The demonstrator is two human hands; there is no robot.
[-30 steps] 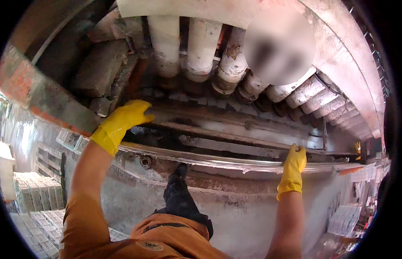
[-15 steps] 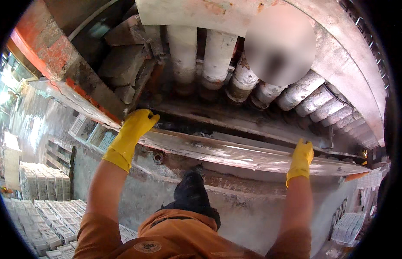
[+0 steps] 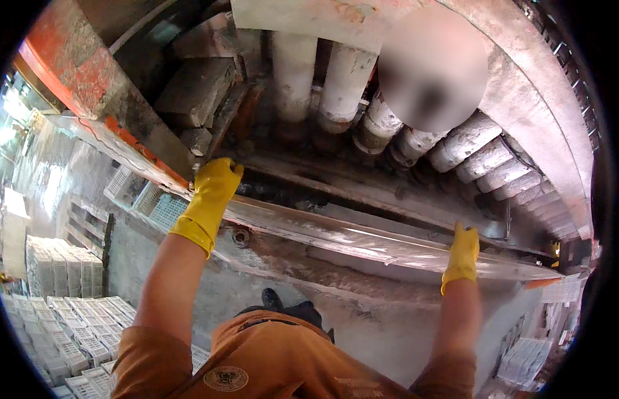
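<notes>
A long pale panel [image 3: 336,238], wet and stained, runs across the view along the front of a trough [image 3: 363,211] with a dark gap inside. My left hand [image 3: 218,189], in a yellow rubber glove, is closed over the panel's upper edge near its left end. My right hand [image 3: 463,251], gloved the same way, is closed on that edge farther right. Both arms reach forward, well apart. The fingertips of both hands are partly hidden behind the edge.
Worn whitish rollers [image 3: 291,76] stand in a row beyond the trough. An orange-edged beam [image 3: 117,106] rises at left, beside loose blocks [image 3: 195,92]. White plastic crates [image 3: 90,326] are stacked at lower left, near a pallet [image 3: 87,223]. A round fitting [image 3: 240,237] sits below the panel.
My left hand's fingers have closed more tightly over the edge. The dark-trousered leg that reached forward is now drawn back under my body. The view has shifted slightly.
</notes>
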